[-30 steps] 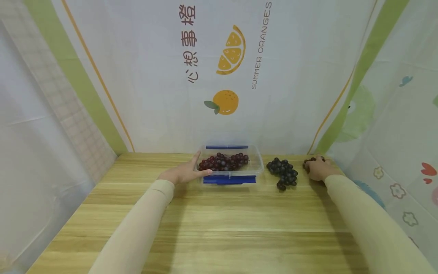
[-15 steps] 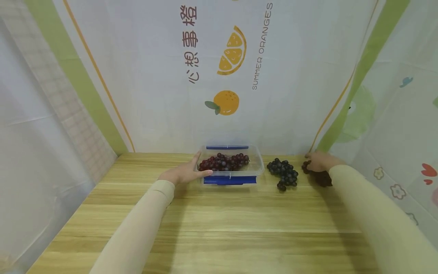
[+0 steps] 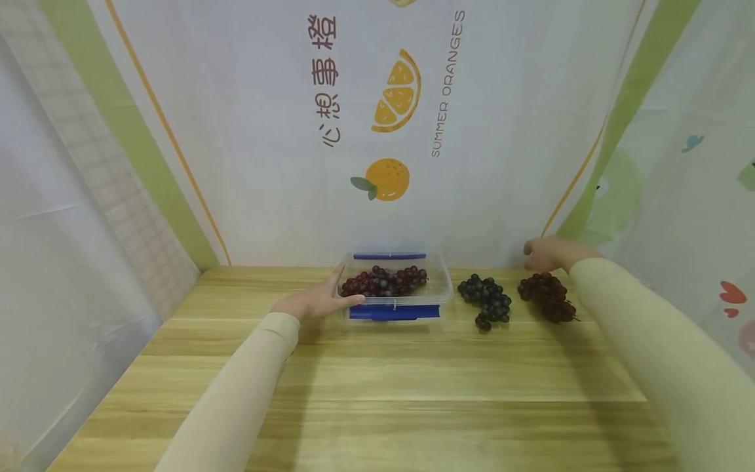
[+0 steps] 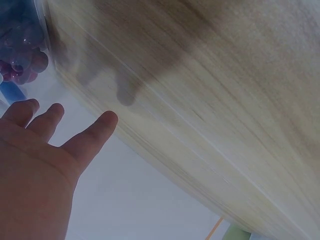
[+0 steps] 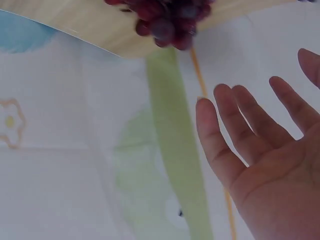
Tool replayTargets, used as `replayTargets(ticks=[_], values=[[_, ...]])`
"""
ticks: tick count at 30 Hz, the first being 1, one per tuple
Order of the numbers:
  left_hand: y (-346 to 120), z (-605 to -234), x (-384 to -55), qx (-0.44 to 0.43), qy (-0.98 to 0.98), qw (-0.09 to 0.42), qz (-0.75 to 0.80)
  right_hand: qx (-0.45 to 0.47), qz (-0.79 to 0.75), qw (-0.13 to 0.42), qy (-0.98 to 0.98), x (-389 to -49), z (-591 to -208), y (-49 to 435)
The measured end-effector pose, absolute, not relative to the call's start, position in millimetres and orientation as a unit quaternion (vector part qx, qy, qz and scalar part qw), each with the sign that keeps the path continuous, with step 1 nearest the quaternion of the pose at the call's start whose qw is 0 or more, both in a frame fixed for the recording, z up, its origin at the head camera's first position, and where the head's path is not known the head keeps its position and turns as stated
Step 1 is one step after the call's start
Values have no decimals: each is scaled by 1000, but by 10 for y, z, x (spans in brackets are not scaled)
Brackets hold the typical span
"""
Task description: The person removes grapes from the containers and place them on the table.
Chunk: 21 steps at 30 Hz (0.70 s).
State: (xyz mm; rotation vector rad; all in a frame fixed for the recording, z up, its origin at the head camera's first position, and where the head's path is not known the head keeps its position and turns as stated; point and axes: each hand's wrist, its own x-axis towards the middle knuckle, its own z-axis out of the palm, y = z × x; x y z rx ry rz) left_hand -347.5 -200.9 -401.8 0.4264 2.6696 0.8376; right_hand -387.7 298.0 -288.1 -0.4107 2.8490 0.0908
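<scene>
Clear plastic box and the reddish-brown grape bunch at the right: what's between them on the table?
A black grape bunch lies between the clear plastic box and the reddish-brown grape bunch, as the head view shows.

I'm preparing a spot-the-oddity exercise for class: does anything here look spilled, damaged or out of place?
Only the cloth backdrop stands out: its SUMMER ORANGES lettering runs sideways, as if hung turned. I see no spill or damage among the grape bunches.
</scene>
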Motion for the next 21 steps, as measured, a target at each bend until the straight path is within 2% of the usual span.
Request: replayTargets(ticks=[7, 21], values=[[-2012, -4027, -3457, 144, 929, 161, 300, -158, 22, 142, 977, -3831, -2684, 2657], [-1996, -4042, -3484, 143, 930, 155, 302, -195, 25, 154, 968, -3765, -2440, 1712]])
